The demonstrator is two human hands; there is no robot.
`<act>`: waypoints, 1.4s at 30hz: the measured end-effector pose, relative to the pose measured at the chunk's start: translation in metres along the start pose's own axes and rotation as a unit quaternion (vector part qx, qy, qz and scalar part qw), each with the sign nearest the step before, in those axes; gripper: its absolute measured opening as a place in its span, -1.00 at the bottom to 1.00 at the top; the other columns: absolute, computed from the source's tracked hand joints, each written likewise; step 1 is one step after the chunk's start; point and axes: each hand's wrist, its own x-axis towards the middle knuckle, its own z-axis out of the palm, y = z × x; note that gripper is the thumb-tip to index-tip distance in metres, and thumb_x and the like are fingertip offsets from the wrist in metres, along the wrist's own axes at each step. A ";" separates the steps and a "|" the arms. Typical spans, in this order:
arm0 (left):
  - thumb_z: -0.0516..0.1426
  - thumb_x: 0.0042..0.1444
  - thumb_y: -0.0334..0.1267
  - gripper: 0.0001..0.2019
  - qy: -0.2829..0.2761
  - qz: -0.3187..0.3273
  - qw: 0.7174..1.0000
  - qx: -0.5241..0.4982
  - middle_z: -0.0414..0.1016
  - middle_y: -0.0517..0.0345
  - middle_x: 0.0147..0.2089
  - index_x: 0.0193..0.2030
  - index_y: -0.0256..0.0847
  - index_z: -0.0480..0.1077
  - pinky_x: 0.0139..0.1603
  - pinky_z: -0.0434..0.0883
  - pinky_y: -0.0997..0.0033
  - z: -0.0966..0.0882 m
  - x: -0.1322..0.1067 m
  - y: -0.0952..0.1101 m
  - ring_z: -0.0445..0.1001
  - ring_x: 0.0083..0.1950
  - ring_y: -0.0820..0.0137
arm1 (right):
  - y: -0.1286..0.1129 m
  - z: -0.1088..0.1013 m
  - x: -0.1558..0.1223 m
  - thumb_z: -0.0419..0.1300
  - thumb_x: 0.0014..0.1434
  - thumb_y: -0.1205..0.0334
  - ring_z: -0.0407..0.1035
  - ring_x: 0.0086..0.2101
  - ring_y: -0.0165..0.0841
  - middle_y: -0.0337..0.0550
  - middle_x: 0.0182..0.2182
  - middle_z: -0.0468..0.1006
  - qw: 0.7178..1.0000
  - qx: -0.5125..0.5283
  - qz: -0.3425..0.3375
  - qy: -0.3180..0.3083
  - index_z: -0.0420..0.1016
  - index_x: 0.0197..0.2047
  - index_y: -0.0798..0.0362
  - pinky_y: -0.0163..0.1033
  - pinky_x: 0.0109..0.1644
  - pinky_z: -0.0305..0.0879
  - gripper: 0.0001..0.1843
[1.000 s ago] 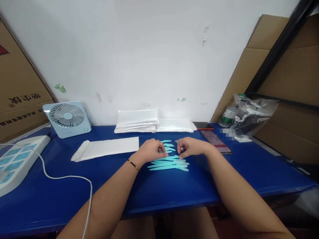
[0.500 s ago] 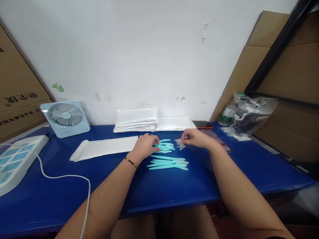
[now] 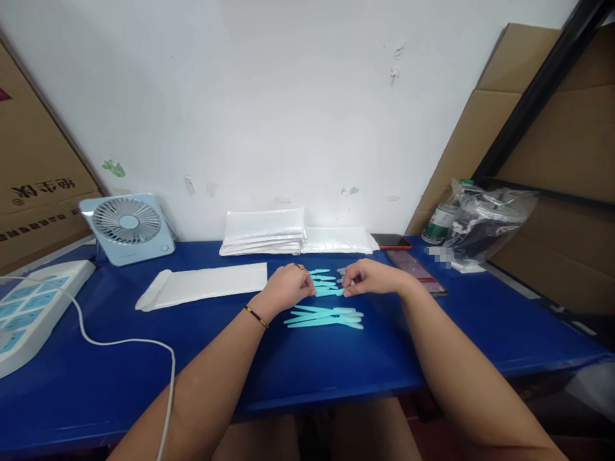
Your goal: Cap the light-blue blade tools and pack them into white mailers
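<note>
My left hand [image 3: 291,283] pinches the handle end of a turquoise eyebrow razor [image 3: 329,292]. At its other end my right hand [image 3: 366,278] is closed, fingertips at the blade tip; a small clear cap seems to be between them, mostly hidden. Behind the held razor lie several loose turquoise razors [image 3: 323,278] in a group. Partly covered by my right fingers are small clear caps [image 3: 341,271]. Nearer to me, several razors [image 3: 327,316] with pale, capped tips lie crossed in a pile.
A white padded mailer [image 3: 206,285] lies left of my hands. Mailer stacks [image 3: 263,232] stand against the wall. Phones [image 3: 416,270] lie on the right, near a bottle [image 3: 439,222] and plastic bag [image 3: 492,221]. A fan [image 3: 127,227], power strip [image 3: 41,307] and cable [image 3: 129,340] occupy the left.
My right hand has come from the clear caps towards me and left, to the razor's tip. My left hand has moved slightly nearer with a razor picked from the group.
</note>
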 end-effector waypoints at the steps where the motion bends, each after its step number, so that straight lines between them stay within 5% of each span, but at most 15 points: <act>1: 0.15 0.05 -0.15 -0.84 0.009 -0.007 1.000 0.005 0.51 0.14 -0.25 -0.42 -0.14 0.51 -0.26 0.26 0.42 -0.001 0.001 -0.001 0.40 -0.16 0.31 | 0.002 0.001 0.001 0.27 -0.05 -0.01 0.32 -0.43 -0.40 -0.16 -0.40 0.53 1.000 -0.004 0.000 0.009 0.58 -0.38 0.09 -0.32 -0.36 0.18 -0.68; 5: 0.15 0.03 -0.20 -0.86 0.039 -0.050 0.998 0.028 0.50 0.12 -0.26 -0.44 -0.16 0.49 -0.24 0.26 0.40 -0.003 0.002 -0.011 0.41 -0.17 0.29 | 0.010 -0.002 0.000 0.22 -0.01 0.12 0.37 -0.41 -0.37 -0.14 -0.40 0.56 0.996 -0.013 0.062 0.070 0.57 -0.37 0.10 -0.32 -0.37 0.19 -0.78; 9: 0.20 -0.05 -0.03 -0.75 0.060 -0.041 0.997 -0.031 0.49 0.14 -0.22 -0.32 -0.13 0.48 -0.27 0.27 0.42 -0.004 -0.001 -0.011 0.41 -0.15 0.28 | 0.011 -0.006 -0.004 0.23 -0.03 0.12 0.39 -0.41 -0.35 -0.15 -0.41 0.58 0.987 -0.026 0.107 0.117 0.57 -0.33 0.08 -0.32 -0.40 0.19 -0.77; 13: 0.23 -0.14 0.08 -0.69 -0.060 0.040 0.993 -0.095 0.50 0.17 -0.26 -0.39 -0.12 0.51 -0.39 0.24 0.47 -0.004 -0.006 0.004 0.43 -0.24 0.34 | 0.006 -0.006 -0.004 0.21 -0.02 0.19 0.40 -0.40 -0.35 -0.15 -0.40 0.59 0.989 -0.028 0.095 0.113 0.57 -0.36 0.08 -0.32 -0.38 0.20 -0.82; 17: 0.21 -0.09 0.01 -0.73 -0.126 0.028 0.986 -0.105 0.52 0.15 -0.37 -0.42 -0.17 0.52 -0.46 0.20 0.48 0.000 -0.007 0.013 0.43 -0.36 0.39 | -0.001 -0.007 -0.006 0.22 0.00 0.08 0.38 -0.41 -0.36 -0.14 -0.40 0.58 0.994 0.005 0.073 0.075 0.57 -0.35 0.09 -0.33 -0.38 0.19 -0.75; 24: 0.14 0.00 0.00 -0.72 -0.049 0.001 0.995 -0.084 0.50 0.15 -0.32 -0.42 -0.17 0.50 -0.42 0.22 0.47 0.006 0.001 0.003 0.42 -0.34 0.40 | -0.010 -0.004 -0.004 0.30 -0.08 -0.04 0.27 -0.47 -0.44 -0.21 -0.45 0.51 1.000 0.008 -0.008 -0.024 0.60 -0.36 0.07 -0.34 -0.41 0.14 -0.66; 31: 0.19 -0.02 -0.02 -0.75 0.045 -0.042 0.998 -0.024 0.50 0.12 -0.21 -0.34 -0.15 0.49 -0.29 0.28 0.42 -0.003 0.001 -0.006 0.43 -0.16 0.31 | 0.005 -0.009 -0.007 0.26 -0.05 0.12 0.35 -0.43 -0.37 -0.15 -0.44 0.57 0.990 -0.022 0.103 0.089 0.58 -0.37 0.08 -0.32 -0.39 0.18 -0.79; 34: 0.18 -0.09 0.13 -0.63 0.013 -0.017 0.998 -0.054 0.50 0.16 -0.24 -0.31 -0.12 0.48 -0.36 0.27 0.44 -0.003 -0.004 0.003 0.44 -0.23 0.33 | 0.004 -0.011 -0.009 0.26 -0.07 0.14 0.37 -0.41 -0.35 -0.15 -0.41 0.58 0.988 -0.022 0.107 0.108 0.58 -0.34 0.07 -0.32 -0.37 0.20 -0.78; 38: 0.20 -0.16 0.16 -0.62 -0.084 0.032 0.993 -0.071 0.50 0.18 -0.36 -0.40 -0.13 0.50 -0.46 0.21 0.46 0.003 -0.008 0.018 0.43 -0.35 0.37 | -0.004 -0.010 -0.009 0.28 -0.06 0.03 0.34 -0.44 -0.38 -0.17 -0.43 0.57 0.997 -0.004 0.070 0.038 0.60 -0.33 0.08 -0.32 -0.40 0.17 -0.70; 42: 0.15 -0.04 -0.01 -0.75 -0.092 0.010 0.993 -0.077 0.51 0.19 -0.38 -0.43 -0.14 0.50 -0.48 0.18 0.46 0.008 -0.006 0.021 0.41 -0.40 0.41 | -0.006 -0.004 -0.005 0.34 -0.16 -0.06 0.27 -0.50 -0.43 -0.23 -0.51 0.51 0.998 -0.002 0.037 -0.060 0.62 -0.34 0.06 -0.34 -0.45 0.11 -0.61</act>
